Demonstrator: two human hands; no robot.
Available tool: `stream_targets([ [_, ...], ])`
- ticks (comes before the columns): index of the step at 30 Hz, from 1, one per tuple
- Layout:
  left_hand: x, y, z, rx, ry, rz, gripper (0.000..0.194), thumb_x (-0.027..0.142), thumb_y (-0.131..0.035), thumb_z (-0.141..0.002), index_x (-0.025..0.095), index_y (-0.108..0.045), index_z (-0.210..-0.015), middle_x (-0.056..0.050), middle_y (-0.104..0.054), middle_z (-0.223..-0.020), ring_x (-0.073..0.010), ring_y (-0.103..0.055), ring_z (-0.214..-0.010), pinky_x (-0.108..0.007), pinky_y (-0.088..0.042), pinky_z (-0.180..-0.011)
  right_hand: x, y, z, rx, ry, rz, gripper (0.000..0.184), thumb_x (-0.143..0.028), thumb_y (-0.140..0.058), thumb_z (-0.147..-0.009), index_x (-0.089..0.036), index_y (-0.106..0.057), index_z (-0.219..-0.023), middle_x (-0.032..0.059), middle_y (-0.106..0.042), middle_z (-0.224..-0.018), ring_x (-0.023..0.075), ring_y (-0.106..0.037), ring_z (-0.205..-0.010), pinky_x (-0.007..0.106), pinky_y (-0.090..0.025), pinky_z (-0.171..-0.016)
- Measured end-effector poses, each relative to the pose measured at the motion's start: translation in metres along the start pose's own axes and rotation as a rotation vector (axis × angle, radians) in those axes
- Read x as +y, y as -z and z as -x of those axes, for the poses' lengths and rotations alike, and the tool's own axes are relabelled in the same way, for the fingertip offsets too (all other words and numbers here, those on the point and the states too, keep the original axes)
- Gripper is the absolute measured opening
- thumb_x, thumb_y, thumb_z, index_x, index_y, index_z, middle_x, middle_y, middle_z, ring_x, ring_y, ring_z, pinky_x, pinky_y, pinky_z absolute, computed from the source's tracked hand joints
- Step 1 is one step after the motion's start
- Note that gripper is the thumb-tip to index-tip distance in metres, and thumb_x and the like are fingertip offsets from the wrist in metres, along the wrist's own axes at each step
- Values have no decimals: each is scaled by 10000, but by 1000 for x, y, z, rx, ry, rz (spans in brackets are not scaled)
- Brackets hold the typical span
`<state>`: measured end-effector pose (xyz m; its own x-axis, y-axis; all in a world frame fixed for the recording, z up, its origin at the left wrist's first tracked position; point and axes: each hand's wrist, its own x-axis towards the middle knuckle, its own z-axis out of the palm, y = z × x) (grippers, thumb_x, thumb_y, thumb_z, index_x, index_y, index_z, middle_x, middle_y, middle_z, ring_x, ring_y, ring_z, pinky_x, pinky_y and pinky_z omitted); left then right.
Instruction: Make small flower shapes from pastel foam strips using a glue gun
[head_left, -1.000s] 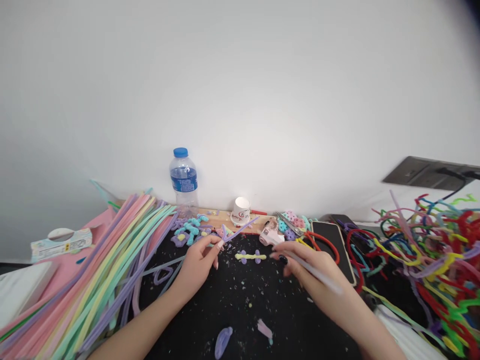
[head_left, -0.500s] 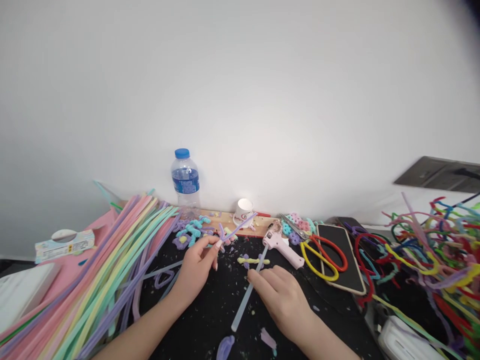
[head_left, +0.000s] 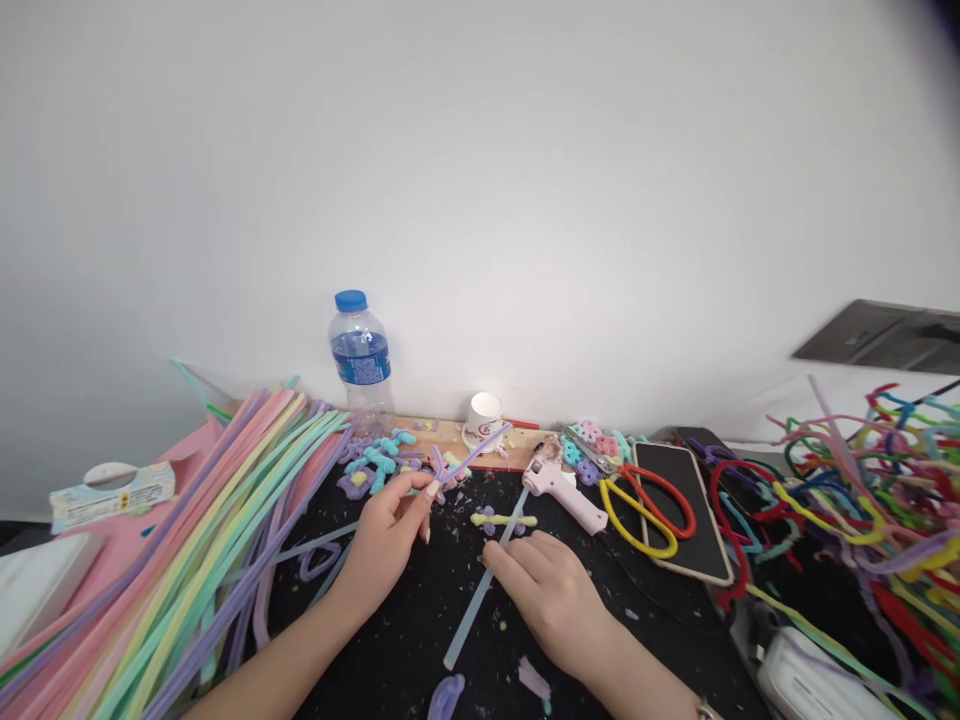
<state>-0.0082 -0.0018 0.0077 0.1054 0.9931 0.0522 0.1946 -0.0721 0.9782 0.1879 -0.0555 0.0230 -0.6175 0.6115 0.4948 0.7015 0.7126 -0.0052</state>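
My left hand pinches a purple pipe cleaner between thumb and fingertips; one long end points up to the right and a short end sticks up. My right hand is closed, its curled fingers on a long translucent glue stick; its thumb is hidden. The stick runs up to the back of a pink glue gun lying on the black work surface. Beneath the stick, partly covered, lies a yellow strip with purple loops.
Scissors with red and yellow handles overlap a phone on the right. Tangled pipe cleaners lie beyond. Pastel pipe cleaners fill the left. A water bottle and paper cup stand by the wall.
My right hand has moved left and down from beside the glue gun onto the glue stick. The stick now slants down to the left. My left hand keeps its pinch on the purple pipe cleaner.
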Motion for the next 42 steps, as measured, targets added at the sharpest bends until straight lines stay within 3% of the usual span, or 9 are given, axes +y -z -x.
stream_targets([
  [6, 1, -1, 0, -2, 2, -8, 221, 382, -473, -844, 174, -541, -868, 62, -457, -479, -138, -476, -481, -248, -364, -535, 0, 2, -4, -72, -8, 22, 373, -110, -228, -945, -124, -597, -893, 28, -535, -614, 156, -453, -523, 279, -367, -513],
  [12, -1, -1, 0, -25, 4, 27, 219, 384, -488, -838, 173, -547, -854, 59, -456, -479, -132, -465, -475, -241, -361, -525, 1, -7, 0, -197, -24, -20, 256, -203, -330, -951, -162, -579, -904, 8, -553, -640, 146, -515, -562, 261, -404, -550],
  [16, 4, -4, 5, -235, 92, 227, 221, 384, -511, -837, 169, -546, -800, 36, -500, -558, -119, -484, -543, -236, -409, -566, 1, -7, 1, -271, -92, -120, 208, -258, -376, -945, -170, -562, -976, 19, -587, -732, 154, -568, -682, 253, -443, -627],
  [21, 9, -9, 13, -499, 238, 543, 194, 329, -573, -821, 147, -559, -754, 8, -529, -700, -104, -507, -640, -256, -437, -686, 0, -7, 2, -267, -130, -88, 225, -221, -352, -945, -171, -563, -882, 19, -573, -715, 154, -549, -632, 254, -432, -580],
  [25, 9, -7, 14, -599, 334, 689, 190, 303, -627, -788, 138, -556, -727, -3, -526, -699, -99, -506, -649, -249, -420, -703, 0, -9, 4, -236, -141, -106, 221, -199, -355, -939, -164, -566, -881, 20, -576, -702, 155, -552, -613, 254, -443, -558],
  [33, 11, -1, 13, -689, 460, 853, 125, 232, -606, -814, 141, -557, -744, -15, -531, -705, -111, -507, -662, -375, -441, -791, 0, 3, 6, -234, -175, -272, 203, -178, -456, -869, -186, -561, -1042, 56, -630, -904, 174, -593, -847, 281, -491, -748],
  [37, 9, -3, 13, -704, 440, 828, 116, 206, -588, -827, 128, -567, -745, -8, -525, -679, -65, -445, -550, -250, -420, -645, 9, 7, 9, -44, -241, -238, 294, -115, -407, -828, -182, -526, -1088, 88, -614, -985, 205, -566, -928, 335, -475, -801],
  [39, 8, -4, 12, -678, 416, 809, 117, 202, -583, -833, 123, -571, -748, -4, -528, -674, -38, -384, -496, -198, -365, -567, 20, 6, 13, 110, -386, -96, 280, -131, -408, -837, -167, -504, -1097, 114, -594, -1011, 234, -541, -955, 386, -457, -819],
  [42, 5, -5, 11, -614, 385, 800, 110, 204, -576, -841, 128, -577, -761, 9, -520, -682, -17, -292, -454, -176, -305, -510, 37, 3, 20, 154, -572, 178, 302, -223, -463, -844, -126, -466, -1130, 156, -557, -1056, 293, -502, -970, 446, -434, -795],
])
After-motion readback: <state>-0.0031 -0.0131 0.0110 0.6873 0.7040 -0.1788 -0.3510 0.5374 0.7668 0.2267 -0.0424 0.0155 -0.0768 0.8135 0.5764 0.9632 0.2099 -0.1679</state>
